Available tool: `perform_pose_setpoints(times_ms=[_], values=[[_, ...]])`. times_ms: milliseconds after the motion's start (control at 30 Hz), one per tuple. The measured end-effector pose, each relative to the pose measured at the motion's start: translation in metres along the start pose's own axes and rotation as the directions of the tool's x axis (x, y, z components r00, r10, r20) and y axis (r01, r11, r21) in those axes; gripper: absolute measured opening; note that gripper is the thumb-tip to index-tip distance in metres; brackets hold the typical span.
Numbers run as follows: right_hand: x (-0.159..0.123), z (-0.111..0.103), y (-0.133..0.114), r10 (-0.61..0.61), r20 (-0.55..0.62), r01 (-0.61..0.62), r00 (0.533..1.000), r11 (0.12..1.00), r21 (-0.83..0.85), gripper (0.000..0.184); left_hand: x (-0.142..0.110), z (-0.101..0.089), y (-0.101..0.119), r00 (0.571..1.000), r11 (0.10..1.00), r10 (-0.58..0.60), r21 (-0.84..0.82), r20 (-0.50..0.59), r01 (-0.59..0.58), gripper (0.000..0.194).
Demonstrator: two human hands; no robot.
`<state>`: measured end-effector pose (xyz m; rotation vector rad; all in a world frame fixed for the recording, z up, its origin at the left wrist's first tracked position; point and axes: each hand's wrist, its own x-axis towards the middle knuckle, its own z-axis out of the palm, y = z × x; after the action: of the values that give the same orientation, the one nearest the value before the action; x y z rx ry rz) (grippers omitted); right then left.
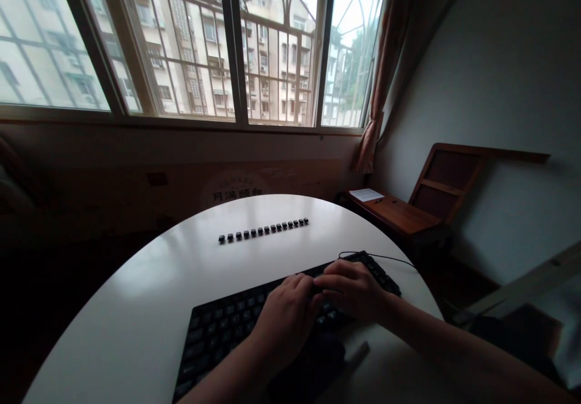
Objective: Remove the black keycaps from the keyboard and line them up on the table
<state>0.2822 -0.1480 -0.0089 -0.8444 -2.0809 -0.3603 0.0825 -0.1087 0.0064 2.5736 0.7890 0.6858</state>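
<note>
A black keyboard (227, 318) lies at a slant on the round white table, partly covered by my arms. Over its upper middle keys, my left hand (290, 310) is closed, with its fingertips pressed together near the back row. My right hand (356, 286) meets it there from the right, fingers bent and closed. Whatever sits between the fingertips is hidden. Beyond the keyboard, several small black keycaps (266, 230) stand in a slanting row. A dark shape (318, 358) lies below my hands, too dim to name.
The white table (136, 307) has a curved edge. A black cable (385, 257) runs off the keyboard's far right. To the right is a wooden chair (408, 216) bearing a paper (365, 195) and a pen. A barred window (272, 59) and curtain (374, 119) are behind.
</note>
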Motion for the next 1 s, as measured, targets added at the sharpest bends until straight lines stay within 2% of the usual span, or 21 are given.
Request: perform_pose_setpoints(times_ms=[133, 200, 267, 333, 367, 400, 433, 533, 600, 767, 1000], values=[[0.004, -0.005, 0.008, 0.047, 0.038, -0.048, 0.998, 0.999, 0.023, 0.017, -0.001, -0.004, 0.003, 1.0, 0.999, -0.012, 0.031, 0.006, 0.012, 0.018], [0.012, -0.01, 0.025, 0.147, 0.022, -0.148, 0.989, 0.988, 0.043, 0.016, -0.002, -0.003, 0.003, 1.0, 0.997, -0.008, 0.081, -0.015, 0.009, 0.029], [0.024, -0.014, 0.053, 0.3, 0.001, -0.3, 0.954, 0.953, 0.034, 0.016, -0.003, -0.001, 0.002, 1.0, 0.989, -0.012, 0.149, -0.019, 0.015, 0.04], [0.036, -0.013, 0.09, 0.433, 0.121, -0.436, 0.893, 0.9, -0.005, 0.02, -0.004, 0.002, 0.0, 0.999, 0.975, -0.045, 0.218, 0.007, 0.042, 0.047], [0.042, -0.011, 0.11, 0.508, 0.208, -0.515, 0.836, 0.857, -0.026, 0.021, -0.004, 0.004, -0.001, 0.997, 0.967, -0.07, 0.246, 0.028, 0.061, 0.05], [0.046, -0.007, 0.13, 0.584, 0.299, -0.599, 0.755, 0.799, -0.05, 0.021, -0.004, 0.006, -0.002, 0.994, 0.96, -0.095, 0.267, 0.048, 0.079, 0.052], [0.049, -0.001, 0.15, 0.611, 0.34, -0.631, 0.715, 0.773, -0.062, 0.02, -0.004, 0.007, -0.003, 0.991, 0.955, -0.115, 0.282, 0.065, 0.092, 0.054], [0.05, 0.019, 0.198, 0.668, 0.394, -0.696, 0.631, 0.712, -0.093, 0.017, -0.004, 0.011, -0.006, 0.988, 0.951, -0.13, 0.292, 0.083, 0.101, 0.057], [0.048, 0.031, 0.22, 0.696, 0.417, -0.729, 0.585, 0.676, -0.105, 0.016, -0.005, 0.012, -0.006, 0.988, 0.953, -0.129, 0.287, 0.084, 0.1, 0.058], [0.047, 0.053, 0.25, 0.719, 0.474, -0.775, 0.508, 0.622, -0.113, 0.016, -0.007, 0.014, -0.007, 0.986, 0.956, -0.144, 0.271, 0.089, 0.115, 0.059], [0.049, 0.063, 0.265, 0.722, 0.525, -0.793, 0.45, 0.593, -0.136, 0.021, -0.008, 0.016, -0.008, 0.986, 0.958, -0.145, 0.26, 0.087, 0.118, 0.061]])
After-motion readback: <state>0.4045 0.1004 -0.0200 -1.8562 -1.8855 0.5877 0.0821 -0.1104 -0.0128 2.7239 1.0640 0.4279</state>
